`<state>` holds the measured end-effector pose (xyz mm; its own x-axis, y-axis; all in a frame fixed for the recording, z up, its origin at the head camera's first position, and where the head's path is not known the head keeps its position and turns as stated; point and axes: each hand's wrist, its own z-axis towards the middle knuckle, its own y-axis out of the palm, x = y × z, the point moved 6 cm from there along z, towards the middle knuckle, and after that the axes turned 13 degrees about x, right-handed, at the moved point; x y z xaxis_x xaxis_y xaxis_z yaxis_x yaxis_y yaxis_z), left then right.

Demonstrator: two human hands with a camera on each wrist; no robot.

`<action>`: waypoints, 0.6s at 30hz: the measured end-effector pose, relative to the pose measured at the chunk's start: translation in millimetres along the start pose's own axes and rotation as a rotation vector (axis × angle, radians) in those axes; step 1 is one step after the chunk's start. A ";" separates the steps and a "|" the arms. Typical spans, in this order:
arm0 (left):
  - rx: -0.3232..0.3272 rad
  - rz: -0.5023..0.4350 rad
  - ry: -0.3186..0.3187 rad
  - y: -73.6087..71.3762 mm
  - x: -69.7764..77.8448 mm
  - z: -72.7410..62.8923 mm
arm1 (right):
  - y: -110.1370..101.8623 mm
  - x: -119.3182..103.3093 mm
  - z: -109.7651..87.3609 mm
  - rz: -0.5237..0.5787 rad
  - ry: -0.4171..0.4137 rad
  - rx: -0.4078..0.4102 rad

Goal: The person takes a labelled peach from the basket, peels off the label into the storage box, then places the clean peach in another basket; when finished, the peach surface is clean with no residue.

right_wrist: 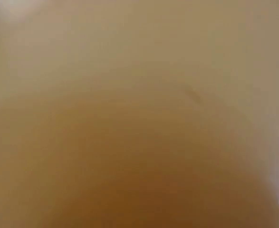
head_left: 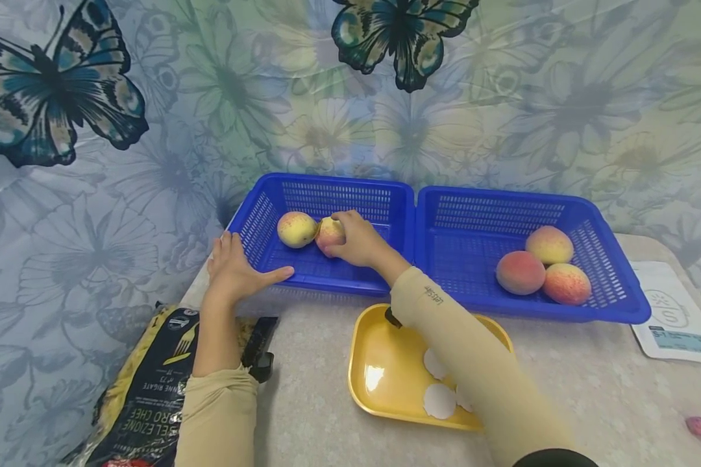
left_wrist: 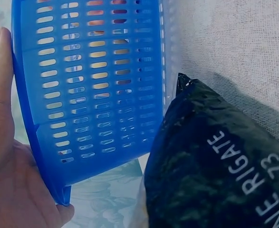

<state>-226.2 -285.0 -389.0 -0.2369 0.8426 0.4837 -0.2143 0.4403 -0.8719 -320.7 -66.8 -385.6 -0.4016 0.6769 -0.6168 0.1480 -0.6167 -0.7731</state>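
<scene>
In the left blue basket [head_left: 333,275], my right hand [head_left: 359,240] reaches over the front rim and grips a yellow-pink peach [head_left: 329,235] between thumb and fingers. A second peach [head_left: 296,229] sits right beside it on the left. My left hand [head_left: 233,269] rests at the basket's front left corner, fingers along the left rim and thumb stretched over the front rim. The left wrist view has this hand [left_wrist: 8,166] spread along the slotted basket's edge [left_wrist: 27,109]. Only a blurred yellow-brown surface [right_wrist: 139,118] fills the right wrist view.
Another blue basket [head_left: 537,312] adjoins on the right, with several peaches [head_left: 521,273] at its right end. A yellow tray [head_left: 385,363] holding several white round pieces [head_left: 440,400] stands in front, under my right forearm. A black pasta bag [head_left: 158,389] lies left; a white packet [head_left: 677,318] lies far right.
</scene>
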 end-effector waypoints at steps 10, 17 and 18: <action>0.024 0.002 0.027 0.3 1.4 -0.2 | 16.8 3.6 11.1 -0.061 0.049 0.048; 0.000 -0.010 0.001 -0.2 0.9 -2.4 | 24.7 8.1 15.6 0.077 0.096 0.052; -0.002 -0.009 -0.002 -0.7 0.6 -2.8 | 26.0 8.3 15.8 0.078 0.100 0.042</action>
<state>-223.6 -283.9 -388.4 -0.2369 0.8377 0.4920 -0.2151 0.4487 -0.8674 -334.4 -83.6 -408.5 -0.2976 0.6615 -0.6884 0.1363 -0.6842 -0.7164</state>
